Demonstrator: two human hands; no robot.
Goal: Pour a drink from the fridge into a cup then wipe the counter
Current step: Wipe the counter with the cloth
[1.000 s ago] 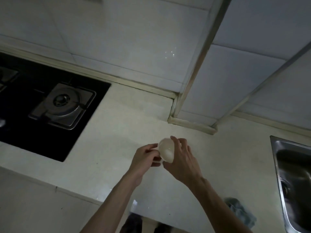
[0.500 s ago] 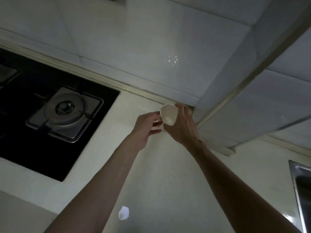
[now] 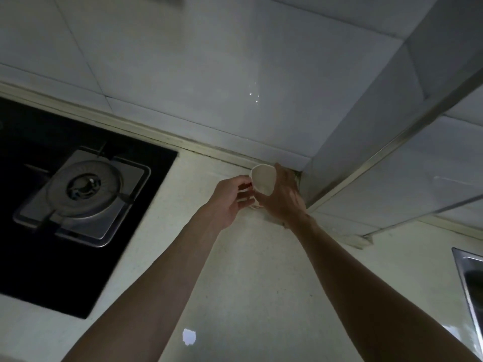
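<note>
Both bare arms reach forward over the pale speckled stone tabletop [image 3: 248, 278] toward its back edge, where the white tiled wall [image 3: 209, 74] meets a boxed-in tiled corner column [image 3: 366, 126]. Between the 2 hands sits a small cream-white ceramic cup [image 3: 263, 178], tipped so its open mouth faces up and toward the camera. The right hand [image 3: 283, 197] wraps around the cup's right side and base, its fingers closed against the cup's body. The left hand [image 3: 230, 198] is at the cup's left side, thumb and fingers pinched together on what looks like the handle, though that part is mostly hidden. Whether the cup rests on the tabletop or is held just above it cannot be told, since the hands cover its base.

To the left, well apart from the hands, a black glass gas hob [image 3: 78, 205] is set into the tabletop, with 1 round metal burner [image 3: 83, 184] on a square steel plate. At the right edge, the rim of a stainless steel sink [image 3: 467, 278] shows. Near the bottom, a small bright white patch [image 3: 188, 336] lies on the tabletop between the forearms.
</note>
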